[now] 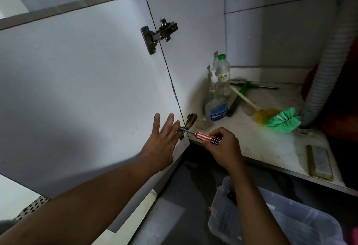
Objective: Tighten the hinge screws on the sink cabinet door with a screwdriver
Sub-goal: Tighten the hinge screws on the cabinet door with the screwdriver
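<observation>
The white cabinet door (87, 89) stands swung open on the left. It carries an upper metal hinge (157, 34) and a lower hinge (188, 124). My right hand (224, 147) grips a screwdriver (205, 137) with a red-and-white striped handle. The screwdriver's tip sits against the lower hinge. My left hand (162, 138) lies flat on the door's inner face with straight fingers, just left of the lower hinge, partly covering it.
On the cabinet floor (271, 147) stand spray and pump bottles (219, 93), a green squeegee (249, 85), a yellow-green brush (277, 118) and a flat block (319, 161). A corrugated drain hose (325, 74) runs down at the right. A clear plastic box (271, 221) sits below.
</observation>
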